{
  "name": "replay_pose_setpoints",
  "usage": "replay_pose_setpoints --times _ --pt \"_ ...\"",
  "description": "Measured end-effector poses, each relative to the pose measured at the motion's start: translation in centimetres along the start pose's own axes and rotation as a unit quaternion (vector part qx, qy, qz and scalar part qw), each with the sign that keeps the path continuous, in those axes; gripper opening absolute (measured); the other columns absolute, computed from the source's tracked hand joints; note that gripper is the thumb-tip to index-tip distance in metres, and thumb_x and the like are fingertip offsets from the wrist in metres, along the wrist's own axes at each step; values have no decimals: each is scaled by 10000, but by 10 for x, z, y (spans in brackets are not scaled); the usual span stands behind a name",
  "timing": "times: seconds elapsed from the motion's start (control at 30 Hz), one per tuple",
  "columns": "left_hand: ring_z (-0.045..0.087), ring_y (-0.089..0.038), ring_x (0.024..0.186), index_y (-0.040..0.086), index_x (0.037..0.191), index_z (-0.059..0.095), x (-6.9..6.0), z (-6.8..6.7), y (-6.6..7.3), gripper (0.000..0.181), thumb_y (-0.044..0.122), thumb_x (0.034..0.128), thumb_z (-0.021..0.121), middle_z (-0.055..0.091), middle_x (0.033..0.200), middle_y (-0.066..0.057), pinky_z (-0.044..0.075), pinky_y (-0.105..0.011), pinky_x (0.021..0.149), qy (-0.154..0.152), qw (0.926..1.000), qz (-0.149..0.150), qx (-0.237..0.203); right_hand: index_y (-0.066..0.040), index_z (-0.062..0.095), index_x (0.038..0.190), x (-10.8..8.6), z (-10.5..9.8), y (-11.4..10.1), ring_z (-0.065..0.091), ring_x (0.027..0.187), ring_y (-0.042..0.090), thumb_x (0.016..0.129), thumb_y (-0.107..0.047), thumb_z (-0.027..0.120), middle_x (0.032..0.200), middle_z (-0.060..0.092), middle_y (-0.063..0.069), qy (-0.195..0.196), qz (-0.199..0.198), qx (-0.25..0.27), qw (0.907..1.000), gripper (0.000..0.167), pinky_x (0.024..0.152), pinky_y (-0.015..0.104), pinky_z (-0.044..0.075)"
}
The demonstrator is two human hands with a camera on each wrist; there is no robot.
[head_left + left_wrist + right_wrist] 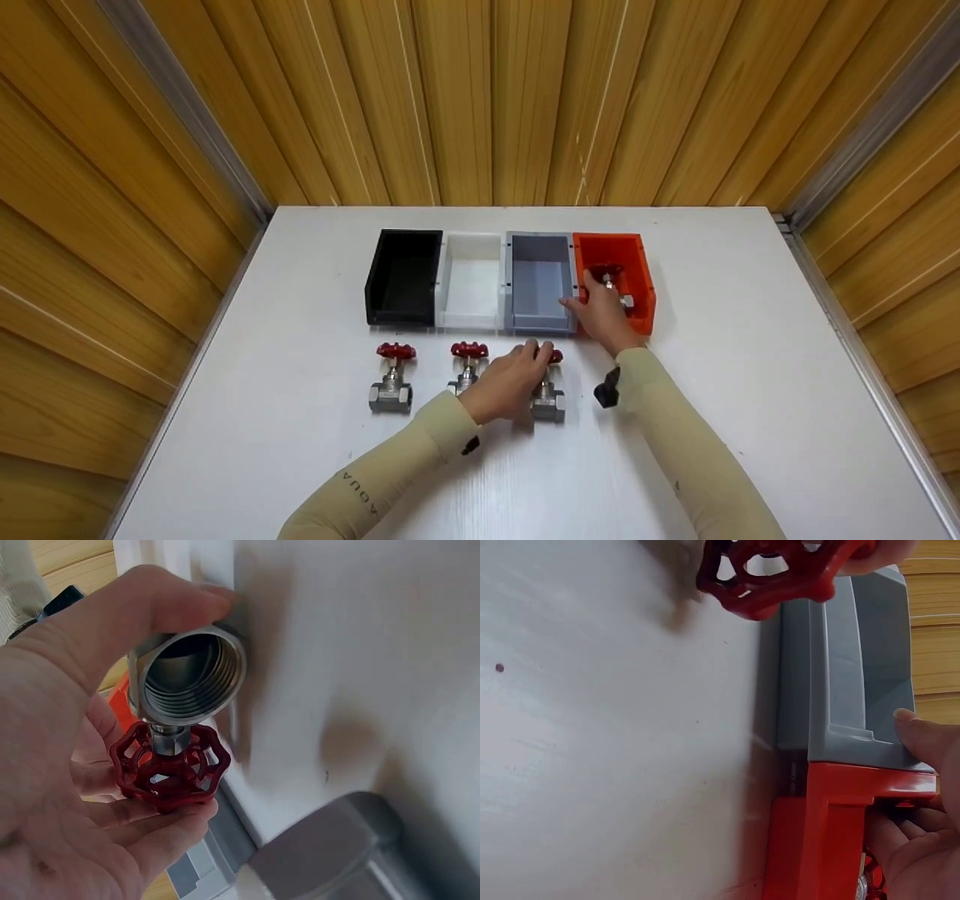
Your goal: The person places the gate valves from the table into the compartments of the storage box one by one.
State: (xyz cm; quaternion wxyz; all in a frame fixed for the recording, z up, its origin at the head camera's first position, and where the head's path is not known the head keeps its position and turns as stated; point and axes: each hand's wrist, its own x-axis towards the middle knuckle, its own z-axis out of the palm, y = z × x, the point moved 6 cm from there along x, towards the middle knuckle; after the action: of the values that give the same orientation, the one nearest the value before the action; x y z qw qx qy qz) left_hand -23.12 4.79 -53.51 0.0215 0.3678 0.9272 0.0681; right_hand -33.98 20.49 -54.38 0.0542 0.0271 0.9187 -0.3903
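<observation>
Fingers [176, 836] of the left hand [506, 381] grasp a gate valve [548, 403], fingertips at the red handwheel [180, 802], thumb at the steel body. The valve's long axis runs away from the person; the handwheel points binward, the threaded bore [191, 679] crosswise. Left of these fingers, a second valve [466, 379] lies parallel; a third valve [390, 397] farther left. Just beyond the fingertips: the gray bin [541, 325], front edge facing them. Toward the person, white tabletop [712, 337] extends. The right hand [602, 313], fingers loose and spread from the thumb, reaches into the orange bin [643, 281], beside another valve [627, 301].
</observation>
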Motion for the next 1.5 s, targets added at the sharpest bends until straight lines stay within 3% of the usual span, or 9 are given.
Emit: replay_pose_setpoints --times 0.13,0.3,0.4,0.5,0.73,0.97,1.13,1.33,1.5 --pt "536 -177 837 70 1338 363 2 -4 -2 1122 321 421 958 511 1083 -83 509 -268 562 126 9998 12 -119 -41 175 1537 1 -2 0 399 1376 319 910 -316 663 1534 329 222 70 -47 -54 9999 840 1133 476 339" --pt "513 -161 817 64 1351 368 5 -7 -5 982 211 532 890 490 1054 -71 452 -235 505 233 9997 -26 45 -50 150 1542 1 -2 0 382 1386 314 916 -312 657 1552 298 213 18 15 -44 10000 847 1136 482 332" --pt "560 -182 859 60 1384 356 7 -9 -7 897 119 620 820 504 1089 -80 469 -251 513 237 9996 -94 122 -64 132 1546 0 0 1 363 1400 308 921 -315 650 1567 277 196 -16 57 -2 10000 850 1144 481 317" --pt "596 -203 917 59 1416 340 8 -11 -8 902 89 645 806 523 1155 -95 507 -272 556 268 9995 -160 95 -73 127 1548 -1 0 1 378 1389 299 922 -308 649 1565 286 190 -14 38 51 10000 848 1140 474 326" --pt "569 -185 894 74 1397 342 12 -15 -12 1040 236 541 909 491 1122 -70 519 -254 599 318 9992 -237 66 -58 132 1543 0 0 1 370 1388 298 911 -303 665 1568 271 200 2 6 148 9999 862 1137 466 333" --pt "585 -222 1000 51 1439 307 16 -22 -17 1210 434 482 940 501 1218 -106 572 -328 741 374 9987 -280 179 -31 152 1536 1 0 2 416 1330 274 911 -271 668 1561 277 205 42 -107 164 9998 845 1115 459 369" --pt "563 -185 907 60 1406 319 19 -28 -19 1176 441 484 943 494 1146 -81 559 -296 693 507 9985 -204 40 -10 168 1529 -1 -1 0 441 1305 297 909 -275 671 1530 320 240 103 -177 48 9998 842 1092 464 397" --pt "539 -163 861 74 1372 338 24 -36 -22 1150 415 463 953 487 1107 -65 551 -290 663 699 9974 -125 -130 -38 144 1539 0 0 2 505 1100 259 920 -279 656 1524 352 214 57 -83 94 9999 838 1010 420 466" --pt "540 -175 883 70 1351 354 28 -39 -25 1124 413 465 954 477 1084 -66 564 -328 692 728 9973 -103 -83 -62 136 1544 -1 2 3 492 1190 252 922 -284 653 1558 301 185 1 -9 174 9998 839 1065 423 436"
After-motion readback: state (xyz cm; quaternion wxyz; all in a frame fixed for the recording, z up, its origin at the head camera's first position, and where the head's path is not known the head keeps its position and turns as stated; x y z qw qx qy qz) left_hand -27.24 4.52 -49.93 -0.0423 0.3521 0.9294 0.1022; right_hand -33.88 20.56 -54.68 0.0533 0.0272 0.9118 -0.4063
